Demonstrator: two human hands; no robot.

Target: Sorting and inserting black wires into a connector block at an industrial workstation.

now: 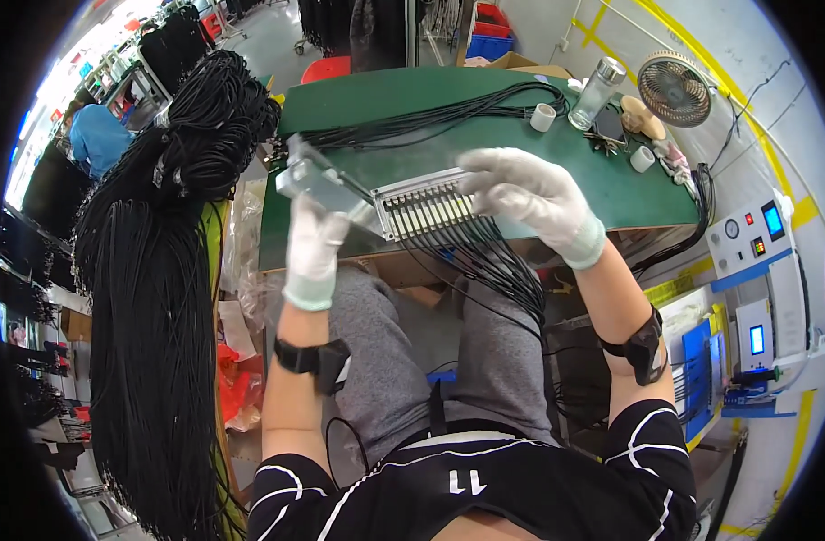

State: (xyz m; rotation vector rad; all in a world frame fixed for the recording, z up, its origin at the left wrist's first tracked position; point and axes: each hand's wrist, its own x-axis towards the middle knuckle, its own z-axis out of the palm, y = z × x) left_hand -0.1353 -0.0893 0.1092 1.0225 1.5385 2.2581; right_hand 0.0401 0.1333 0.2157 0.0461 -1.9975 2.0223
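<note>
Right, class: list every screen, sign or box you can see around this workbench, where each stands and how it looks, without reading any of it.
Upper screen: small blue rectangle on the white control panel, far right.
Lower screen: small blue upright rectangle on the white unit below it.
Cardboard box: brown, open, behind the green table.
Crates: red over blue, stacked behind the box.

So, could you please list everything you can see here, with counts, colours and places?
metal fixture: one, silver, held over table edge
thin cables: many, black, hanging from fixture
cable bundles: large mass, black, hanging at left
table: one, green, ahead
glass bottle: one, clear, far table
small cups: two, white, far table
fan: one, beige, far right
control box: one, white, right
left hand: white glove, gripping fixture
right hand: white glove, on fixture
</note>
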